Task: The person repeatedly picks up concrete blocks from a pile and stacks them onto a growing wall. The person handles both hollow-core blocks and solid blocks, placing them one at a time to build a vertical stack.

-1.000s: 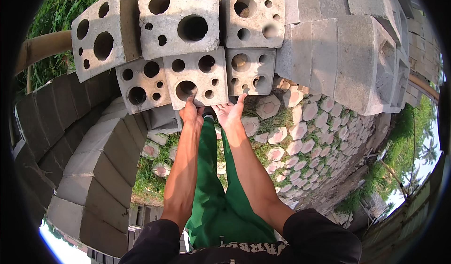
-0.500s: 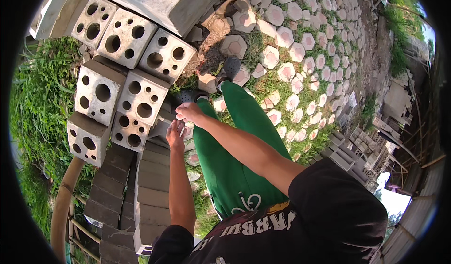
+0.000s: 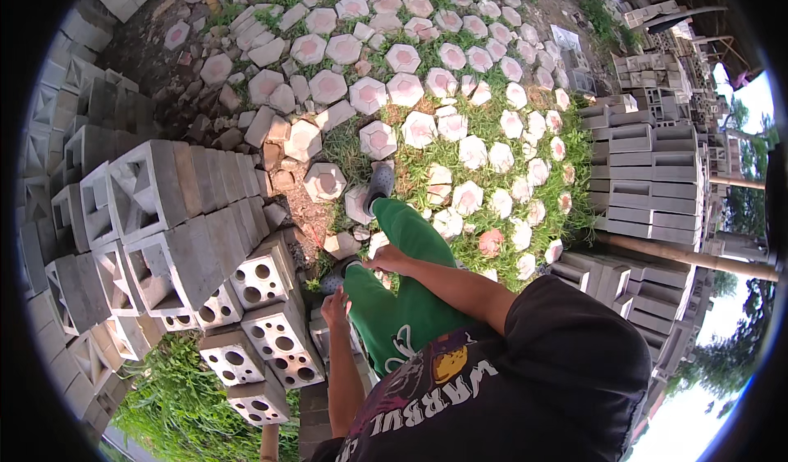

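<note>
My left hand [image 3: 336, 306] is raised beside the stacked grey blocks, its fingers loosely bent and slightly apart, with no object visible in it. Just above my green-trousered thighs is my right hand [image 3: 388, 259], pointing leftward with its fingers loosely bent. Nothing shows in that hand either, though its palm is hidden. The two hands are apart. Closest to my left hand is a concrete block with round holes [image 3: 283, 345], part of a small group. Another block with round holes [image 3: 261, 280] sits beyond it.
Hollow concrete blocks [image 3: 156, 191] are piled high at left. Hexagonal pavers [image 3: 403, 58] lie among grass and rubble ahead. More block stacks [image 3: 648, 162] stand at right, near a wooden pole [image 3: 689, 257]. Green plants [image 3: 176, 396] grow at lower left.
My view has swung to the left, bringing the tall hollow-block piles into sight. My hands, close together before, have moved apart. The blocks with round holes now appear lower in view.
</note>
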Demonstrator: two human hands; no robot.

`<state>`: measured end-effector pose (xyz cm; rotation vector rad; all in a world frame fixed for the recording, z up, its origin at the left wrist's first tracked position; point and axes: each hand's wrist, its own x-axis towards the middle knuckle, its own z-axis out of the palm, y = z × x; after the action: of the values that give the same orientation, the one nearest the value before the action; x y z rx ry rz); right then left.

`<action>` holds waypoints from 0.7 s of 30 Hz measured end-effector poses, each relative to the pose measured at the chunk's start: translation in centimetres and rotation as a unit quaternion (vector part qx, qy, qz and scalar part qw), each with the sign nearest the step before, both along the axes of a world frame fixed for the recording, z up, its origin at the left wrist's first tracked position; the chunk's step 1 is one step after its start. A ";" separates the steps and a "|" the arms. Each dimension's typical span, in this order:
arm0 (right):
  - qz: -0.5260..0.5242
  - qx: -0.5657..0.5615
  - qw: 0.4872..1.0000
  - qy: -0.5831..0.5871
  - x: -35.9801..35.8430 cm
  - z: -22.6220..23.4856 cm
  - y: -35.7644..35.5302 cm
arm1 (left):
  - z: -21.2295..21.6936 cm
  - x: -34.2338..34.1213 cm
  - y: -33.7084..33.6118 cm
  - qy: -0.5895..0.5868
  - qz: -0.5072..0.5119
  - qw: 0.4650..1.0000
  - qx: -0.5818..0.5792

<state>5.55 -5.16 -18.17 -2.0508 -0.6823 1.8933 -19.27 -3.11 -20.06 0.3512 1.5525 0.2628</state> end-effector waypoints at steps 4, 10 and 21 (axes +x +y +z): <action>0.043 0.197 0.976 -0.082 7.7 0.8 2.5 | 2.6 4.0 7.2 0.049 -0.058 0.997 0.034; -0.065 0.158 0.979 -0.110 18.9 3.0 9.5 | 1.8 7.8 18.8 0.105 -0.090 0.989 0.055; -0.518 0.169 0.838 -0.015 39.4 5.0 6.7 | 7.9 47.1 27.1 -0.022 -0.364 0.906 0.215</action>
<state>44.95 1.50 -13.15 -1.6515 0.1336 1.0053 27.84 24.01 -12.17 1.2297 1.2073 0.0181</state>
